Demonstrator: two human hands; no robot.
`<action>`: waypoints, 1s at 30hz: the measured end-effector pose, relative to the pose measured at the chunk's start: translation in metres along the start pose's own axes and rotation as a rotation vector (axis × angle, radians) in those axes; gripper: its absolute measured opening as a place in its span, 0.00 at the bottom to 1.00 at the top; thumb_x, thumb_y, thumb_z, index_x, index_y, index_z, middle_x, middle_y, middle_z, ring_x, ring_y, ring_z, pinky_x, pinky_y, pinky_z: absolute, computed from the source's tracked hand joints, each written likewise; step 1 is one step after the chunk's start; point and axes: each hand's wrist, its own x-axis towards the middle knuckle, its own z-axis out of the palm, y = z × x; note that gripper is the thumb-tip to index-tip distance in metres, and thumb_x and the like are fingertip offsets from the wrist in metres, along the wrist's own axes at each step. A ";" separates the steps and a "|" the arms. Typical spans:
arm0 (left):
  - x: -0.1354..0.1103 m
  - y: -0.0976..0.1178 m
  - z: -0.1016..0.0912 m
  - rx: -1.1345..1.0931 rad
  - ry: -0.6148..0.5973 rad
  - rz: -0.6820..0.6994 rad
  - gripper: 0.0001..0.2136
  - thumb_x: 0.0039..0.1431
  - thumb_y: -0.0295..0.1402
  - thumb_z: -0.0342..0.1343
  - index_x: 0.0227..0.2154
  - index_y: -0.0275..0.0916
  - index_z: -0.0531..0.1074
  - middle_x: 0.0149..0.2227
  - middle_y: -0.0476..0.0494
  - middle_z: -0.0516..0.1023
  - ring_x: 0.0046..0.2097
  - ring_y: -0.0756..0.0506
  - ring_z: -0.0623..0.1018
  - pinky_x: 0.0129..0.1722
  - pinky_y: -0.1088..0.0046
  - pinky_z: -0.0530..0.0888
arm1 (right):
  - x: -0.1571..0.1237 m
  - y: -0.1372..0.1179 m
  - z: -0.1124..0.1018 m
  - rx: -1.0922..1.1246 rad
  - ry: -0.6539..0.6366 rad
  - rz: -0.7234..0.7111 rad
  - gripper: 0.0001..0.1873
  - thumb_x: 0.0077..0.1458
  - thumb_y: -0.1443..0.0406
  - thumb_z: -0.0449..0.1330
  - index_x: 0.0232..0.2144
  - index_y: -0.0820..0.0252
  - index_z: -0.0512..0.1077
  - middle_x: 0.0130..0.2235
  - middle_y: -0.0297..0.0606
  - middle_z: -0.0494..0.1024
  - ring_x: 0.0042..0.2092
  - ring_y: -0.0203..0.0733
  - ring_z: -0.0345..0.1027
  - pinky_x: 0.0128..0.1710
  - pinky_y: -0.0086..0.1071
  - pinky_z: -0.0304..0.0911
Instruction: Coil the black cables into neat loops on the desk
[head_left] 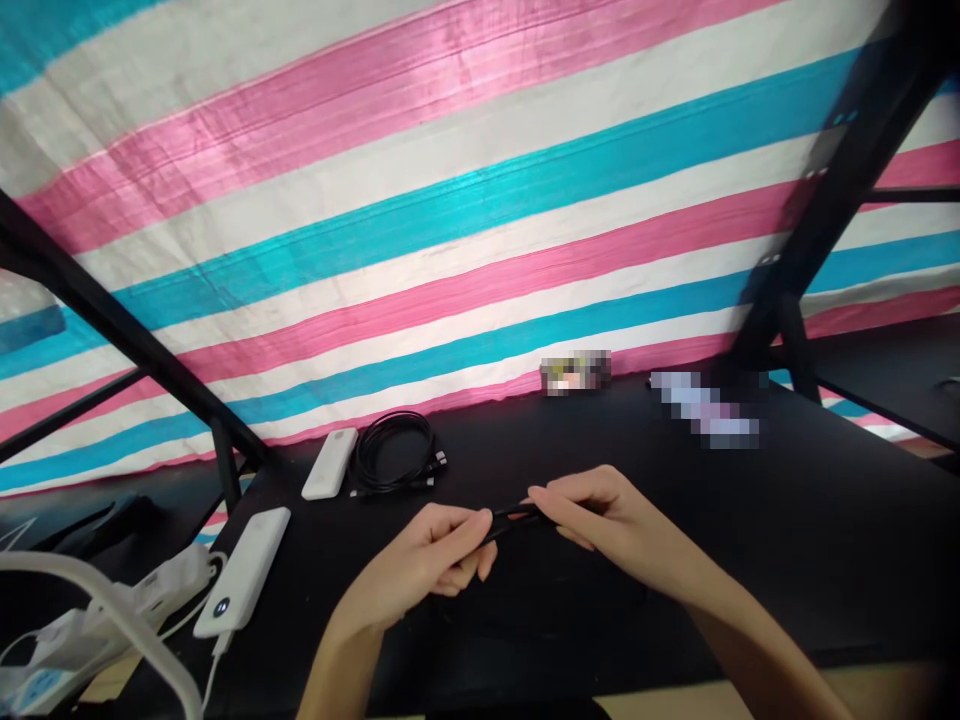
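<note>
Currently pinched at both ends by left grip (pixel 442 550) and right grip (pixel 600 515), both closed on it: thin black cable (pixel 514 518), bridging the small gap between them just above the black table (pixel 787 560). Farther left and well apart, coiled black cables (pixel 394 452) just beside a small white power bank (pixel 330 463), plus a larger white power bank (pixel 244 570) nearer.

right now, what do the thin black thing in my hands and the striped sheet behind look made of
Thin black thing: perhaps rubber-coated cable, matt, slightly bent between left hand and right hand; too small to be sure. Striped sheet: likely woven plastic tarpaulin, glossy; fine ribbing, sheen on pink bands.
</note>
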 end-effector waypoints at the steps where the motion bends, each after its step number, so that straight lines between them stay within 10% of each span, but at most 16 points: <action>1: 0.000 0.002 0.001 0.006 -0.028 0.005 0.22 0.61 0.49 0.46 0.21 0.36 0.65 0.14 0.59 0.46 0.18 0.56 0.44 0.19 0.75 0.43 | -0.001 -0.002 -0.001 -0.023 0.004 -0.029 0.28 0.60 0.54 0.52 0.12 0.60 0.54 0.16 0.28 0.53 0.20 0.30 0.46 0.21 0.29 0.45; 8: -0.008 0.020 0.018 0.405 0.303 0.219 0.14 0.62 0.41 0.49 0.31 0.38 0.75 0.24 0.49 0.70 0.23 0.53 0.62 0.21 0.78 0.57 | -0.009 -0.012 -0.008 -0.219 0.134 -0.189 0.14 0.60 0.59 0.55 0.33 0.56 0.79 0.21 0.32 0.72 0.24 0.34 0.64 0.26 0.26 0.60; 14: -0.009 0.007 0.021 0.829 0.590 0.471 0.10 0.62 0.33 0.49 0.37 0.41 0.75 0.24 0.50 0.74 0.22 0.51 0.70 0.27 0.78 0.68 | -0.014 -0.006 -0.006 -0.371 0.124 -0.340 0.16 0.60 0.65 0.57 0.50 0.48 0.72 0.33 0.32 0.77 0.28 0.32 0.69 0.28 0.22 0.65; 22: 0.002 -0.007 0.025 0.984 0.665 0.588 0.13 0.60 0.26 0.46 0.43 0.42 0.74 0.31 0.47 0.80 0.27 0.49 0.78 0.30 0.79 0.73 | -0.017 0.005 -0.012 -0.497 0.261 -0.569 0.22 0.59 0.76 0.51 0.47 0.48 0.75 0.42 0.32 0.79 0.36 0.32 0.74 0.37 0.21 0.69; 30: -0.004 -0.018 0.021 1.160 0.699 0.592 0.16 0.62 0.29 0.49 0.53 0.43 0.67 0.45 0.43 0.79 0.42 0.44 0.80 0.40 0.75 0.75 | -0.019 0.010 -0.019 -0.401 0.478 -0.509 0.20 0.53 0.78 0.54 0.39 0.52 0.77 0.39 0.33 0.80 0.38 0.37 0.75 0.39 0.28 0.72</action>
